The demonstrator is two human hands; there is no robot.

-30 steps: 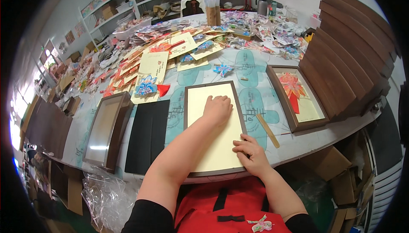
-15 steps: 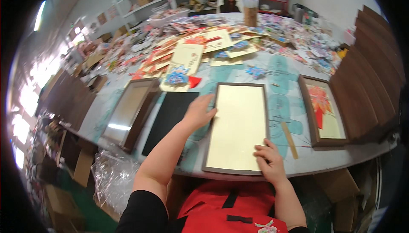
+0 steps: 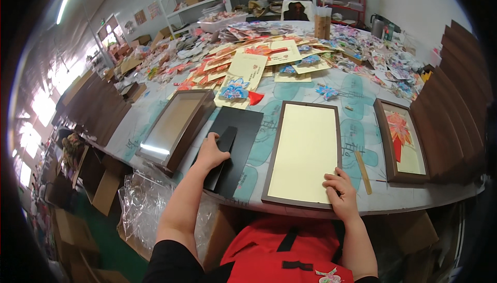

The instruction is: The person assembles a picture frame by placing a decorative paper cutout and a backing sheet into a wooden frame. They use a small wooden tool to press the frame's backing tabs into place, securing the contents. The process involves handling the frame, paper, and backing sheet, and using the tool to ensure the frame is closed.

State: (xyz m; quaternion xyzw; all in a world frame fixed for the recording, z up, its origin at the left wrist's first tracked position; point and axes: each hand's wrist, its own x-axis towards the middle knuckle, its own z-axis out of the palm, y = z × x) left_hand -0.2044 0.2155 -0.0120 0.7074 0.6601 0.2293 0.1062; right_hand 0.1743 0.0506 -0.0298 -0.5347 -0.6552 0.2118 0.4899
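Observation:
A black backing board (image 3: 247,127) with a stand flap (image 3: 226,139) lies left of centre on the table. My left hand (image 3: 208,152) is closed at its left side, thumb and fingers about the flap; the exact grip is partly hidden. In front of me lies a brown picture frame (image 3: 338,133) with a plain cream sheet (image 3: 303,151) filling its inside. Curled fingers of my right hand (image 3: 341,192) hold this frame at its lower right corner. A brown box frame with a clear front (image 3: 176,120) rests left of the board.
A finished-looking frame with an orange flower (image 3: 397,127) lies at right beside stacked brown frames (image 3: 445,107). A thin wooden strip (image 3: 363,171) lies between frames. Cream cards (image 3: 246,70) and a blue flower piece (image 3: 327,92) are farther back. Clear plastic wrap (image 3: 142,205) hangs below the table edge.
My left hand has moved left from the cream-filled frame's edge to the black board, whose stand flap now shows. My right hand stays at the frame's lower right corner. The view has shifted slightly.

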